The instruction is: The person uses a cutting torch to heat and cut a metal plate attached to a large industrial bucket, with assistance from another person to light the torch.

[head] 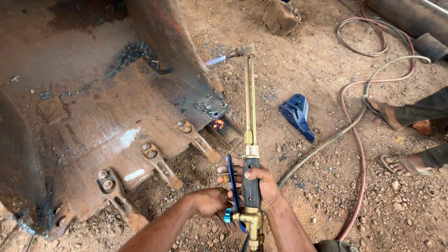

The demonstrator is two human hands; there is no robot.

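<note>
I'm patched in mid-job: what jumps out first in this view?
The lit cutting torch, gripped by the right hand at bottom centre with the left hand at its valve, throws a blue flame against the rusty excavator bucket. Metal glows orange at the bucket's edge. A bystander's sandalled feet stand among hoses at right.

A blue metal bracket (297,115) lies on the dirt; hoses (359,154) snake past a bystander's sandalled feet (405,164).

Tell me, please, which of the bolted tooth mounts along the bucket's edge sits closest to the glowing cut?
The rightmost tooth mount, nearest the orange glow at the bucket's corner. The other three lie further left along the edge, away from the torch flame.
</note>
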